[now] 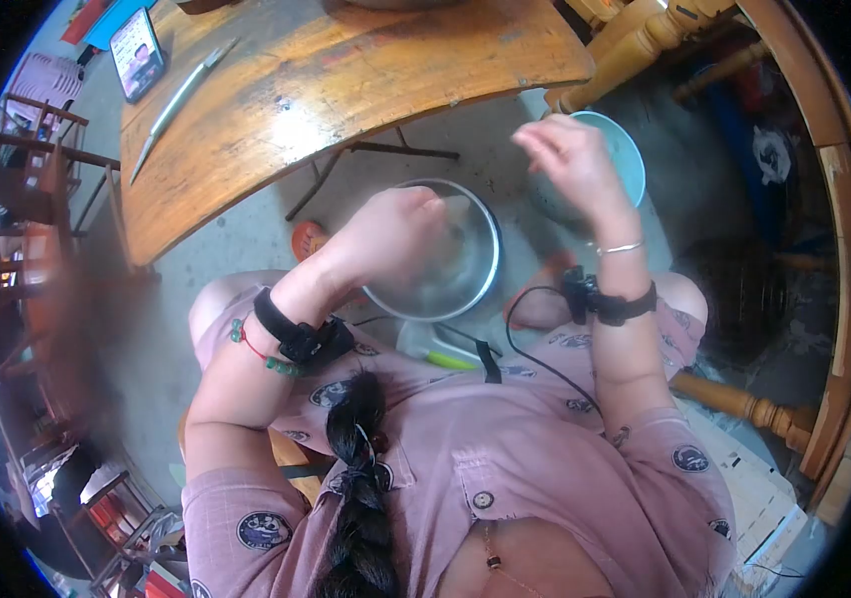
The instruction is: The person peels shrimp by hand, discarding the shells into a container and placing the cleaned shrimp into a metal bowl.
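My left hand (pixel 397 235) is closed in a fist above a round metal basin (pixel 493 249) on the floor between my legs. Its fingertips are turned away and blurred, so anything in them is hidden. To the right, my right hand (pixel 577 162) is raised with bent fingers pressed together, over the near side of a light blue bucket (pixel 629 159). Whatever those fingers hold, if anything, is too small to make out. The basin's contents are blurred and pale.
Ahead stands a wooden table (pixel 345 75) bearing a phone (pixel 136 55) and a long slim silvery tool (pixel 178 110). A white item with a green strip (pixel 450 361) lies by my lap. A black cable (pixel 517 339) runs from my right wrist strap. Wooden furniture (pixel 834 249) borders the right.
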Motion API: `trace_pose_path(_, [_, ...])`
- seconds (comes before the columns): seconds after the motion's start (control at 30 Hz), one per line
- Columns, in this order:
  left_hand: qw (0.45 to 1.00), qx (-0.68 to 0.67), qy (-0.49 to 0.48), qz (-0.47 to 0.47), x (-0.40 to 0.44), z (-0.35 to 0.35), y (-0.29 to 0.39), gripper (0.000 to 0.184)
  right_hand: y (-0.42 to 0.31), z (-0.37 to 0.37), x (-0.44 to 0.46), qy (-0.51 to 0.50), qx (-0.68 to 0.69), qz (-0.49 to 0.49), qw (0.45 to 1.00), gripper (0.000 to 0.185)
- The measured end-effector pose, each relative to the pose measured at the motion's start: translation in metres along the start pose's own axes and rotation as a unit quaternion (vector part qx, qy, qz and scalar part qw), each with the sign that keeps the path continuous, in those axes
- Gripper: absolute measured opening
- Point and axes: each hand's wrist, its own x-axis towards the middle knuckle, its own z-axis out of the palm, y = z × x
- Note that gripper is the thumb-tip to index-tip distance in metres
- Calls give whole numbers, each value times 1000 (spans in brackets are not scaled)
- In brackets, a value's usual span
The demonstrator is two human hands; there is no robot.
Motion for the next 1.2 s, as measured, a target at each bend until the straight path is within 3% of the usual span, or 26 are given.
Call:
trace_pose_path(0.03, [1000,0,1,1,1,-1,0,31,2,-8,1,21,53,105,993,23])
trace_pose_path(0.07, [1000,-20,0,-10,1,-2,0,31,4,-22,2,25,-32,165,986,28])
trace_pose_path(0.1, [999,-40,-1,-22,1,-2,0,30,17,-26,-2,24,-32,165,985,28])
trace_pose_path(0.17, [999,-30,2,-12,2,-1,0,30,56,-26,-6,154,-6,214,965,32])
trace_pose_path(0.2, [1000,-19,5,-2,2,0,0,30,69,-31,-8,153,-6,217,964,32])
trace_pose_path(0.27, [1000,0,9,0,4,0,-4,31,95,-41,-14,126,-140,292,938,25])
trace_pose_path(0.3, [1000,19,14,5,5,1,-6,31,124,-37,-22,125,-140,295,937,25])
trace_pose_path(0.37, [999,48,7,13,8,1,-9,31,184,-14,-49,112,-309,252,910,27])
trace_pose_path(0.4, [997,77,1,25,9,1,-10,32,185,-5,-55,74,-254,390,882,34])
trace_pose_path(0.5, [982,173,-33,66,11,2,-12,31,190,3,-54,95,-302,408,856,33])
trace_pose_path(0.53, [990,138,-42,-6,7,4,0,31,173,2,-50,163,-326,378,851,31])
trace_pose_path(0.57, [989,137,-47,1,7,5,4,31,177,-8,-50,167,-333,379,847,31])
trace_pose_path(0.63, [987,149,-56,-14,6,6,7,32,182,-25,-48,203,-242,292,902,23])
trace_pose_path(0.67, [988,140,-56,-24,6,6,6,32,182,-26,-50,253,-283,276,883,17])
trace_pose_path(0.77, [991,131,-32,-19,11,6,-11,32,171,-30,-48,263,-191,316,892,21])
trace_pose_path(0.83, [988,147,-25,-25,11,6,-16,28,171,-22,-52,277,-222,293,888,27])
trace_pose_path(0.9, [931,347,33,110,23,3,-44,23,161,-30,-39,308,-256,251,881,33])
trace_pose_path(0.97, [911,413,16,18,27,5,-45,23,132,-40,-24,353,-95,300,881,41])
trace_pose_path(1.07, [885,464,-20,14,29,4,-50,21,81,-66,18,387,90,197,896,33])
trace_pose_path(1.17, [895,445,-2,26,27,9,-41,21,28,-89,73,334,110,64,934,25])
trace_pose_path(1.2, [905,422,17,48,25,11,-39,23,8,-93,93,276,90,20,957,23])
